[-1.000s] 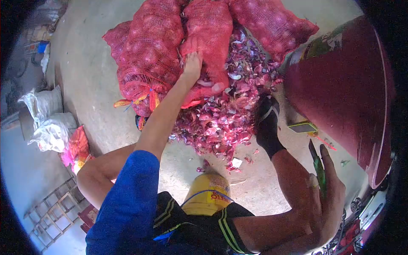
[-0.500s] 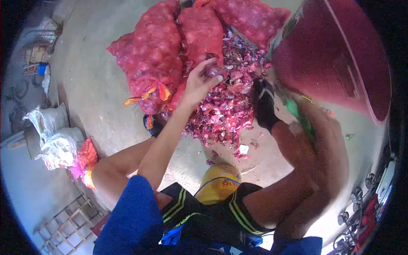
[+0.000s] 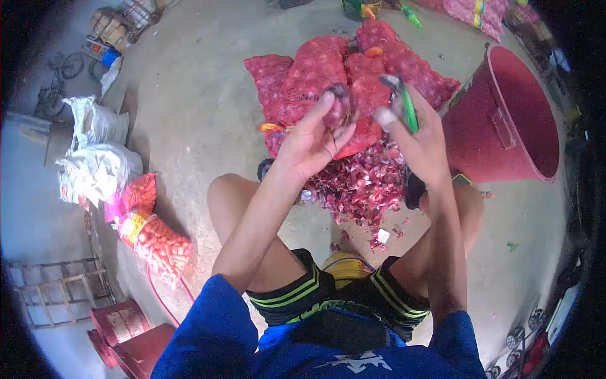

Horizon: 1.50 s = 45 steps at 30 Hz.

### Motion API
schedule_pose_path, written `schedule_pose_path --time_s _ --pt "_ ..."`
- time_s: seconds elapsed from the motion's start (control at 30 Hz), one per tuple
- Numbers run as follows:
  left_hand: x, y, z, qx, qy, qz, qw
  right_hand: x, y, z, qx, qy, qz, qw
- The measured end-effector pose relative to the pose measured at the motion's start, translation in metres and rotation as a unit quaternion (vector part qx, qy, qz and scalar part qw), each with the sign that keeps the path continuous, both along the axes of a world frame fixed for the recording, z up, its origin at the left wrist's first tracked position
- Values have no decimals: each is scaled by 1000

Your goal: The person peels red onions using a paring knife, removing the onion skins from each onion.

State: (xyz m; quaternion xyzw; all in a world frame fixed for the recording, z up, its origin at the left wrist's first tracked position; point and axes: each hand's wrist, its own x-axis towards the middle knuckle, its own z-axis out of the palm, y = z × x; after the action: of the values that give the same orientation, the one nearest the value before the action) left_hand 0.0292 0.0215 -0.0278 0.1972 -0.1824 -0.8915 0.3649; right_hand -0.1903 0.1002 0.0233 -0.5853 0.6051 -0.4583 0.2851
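Note:
My left hand [image 3: 303, 142] is closed around a red onion [image 3: 339, 108], held up in front of the mesh sacks. Facing it, my right hand [image 3: 424, 142] grips a green-handled knife [image 3: 410, 110]; its dark blade end is blurred. A light wrap covers the tip of the right thumb. The knife and the onion are apart. Below both hands, a pile of onion skins [image 3: 363, 189] lies on the floor between my feet. Red mesh sacks of onions [image 3: 309, 76] lie just behind the pile.
To the right stands a large red tub [image 3: 476, 126]. Under me is a yellow container [image 3: 344, 268]. On the left are white sacks [image 3: 104, 174], a mesh bag of orange-red items [image 3: 161, 246] and red containers [image 3: 142, 344]. A dark bucket [image 3: 360, 9] stands at the back.
My right hand has risen from low beside the tub to face my left hand, bringing the knife up. The left hand still holds the onion. The view has tilted up.

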Motion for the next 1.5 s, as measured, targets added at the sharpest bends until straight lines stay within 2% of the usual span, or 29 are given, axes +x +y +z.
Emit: schedule_pose_path --time_s 0.03,0.1,0.13,0.23,0.27,0.3,0.37,0.4,0.43,0.5,0.53,0.57,0.63,0.67,0.7,0.77,0.83,1.03,1.1,1.33,1.43,1.5 --pt "2 3 -2 1 7 2 1000 10 -3 0 1 7 2 1000" --pt "-1 14 -3 -53 -101 4 993 23 -8 -8 -139 -17 42 989" --pt "-7 21 1 -99 -115 22 988 24 -6 -2 -87 -65 67 992" --pt "-9 30 13 -128 -116 -12 985 23 -18 -16 -123 -104 104 981" --pt "-8 26 1 -150 -127 -22 980 28 -18 -17 -168 -183 81 965" --pt "-9 30 8 -150 -124 -19 981 26 -18 -15 -168 -180 85 966" --pt "-11 37 22 -105 -88 0 991 20 -20 -13 -151 -198 12 968" --pt "-11 30 17 -62 -69 -10 996 11 -23 -13 -143 -133 -25 981" --pt "-7 24 10 -62 -73 -8 995 4 -24 -20 -142 -136 -23 980" --pt "-1 15 6 -24 -77 -5 997 0 -27 -30 -113 41 -41 992" --pt "-5 15 6 23 -85 43 995 0 -23 -30 -110 48 6 993" --pt "-5 13 6 22 -87 44 995 1 -16 -29 -110 46 6 993" --pt "-6 7 9 7 -93 137 986 14 0 -7 -27 9 41 999" --pt "0 4 14 29 -46 136 989 14 -1 -14 -88 37 47 994" --pt "2 3 15 30 -49 134 989 12 1 -14 -87 35 46 995" --pt "4 2 16 -83 16 135 987 7 6 -10 -34 12 51 998" --pt "3 -2 16 -92 30 124 988 6 8 -10 -57 21 58 996" --pt "-9 11 26 -213 -59 162 962 6 14 -12 -81 78 80 990" --pt "-11 13 27 -288 -80 161 940 6 10 -18 -138 92 91 982" --pt "-11 19 28 -313 -98 168 930 6 11 -19 -156 119 95 976" --pt "-7 16 28 -329 -110 178 921 4 11 -13 -120 123 118 978" --pt "0 12 28 -366 -113 140 913 0 7 -16 -110 137 116 978"
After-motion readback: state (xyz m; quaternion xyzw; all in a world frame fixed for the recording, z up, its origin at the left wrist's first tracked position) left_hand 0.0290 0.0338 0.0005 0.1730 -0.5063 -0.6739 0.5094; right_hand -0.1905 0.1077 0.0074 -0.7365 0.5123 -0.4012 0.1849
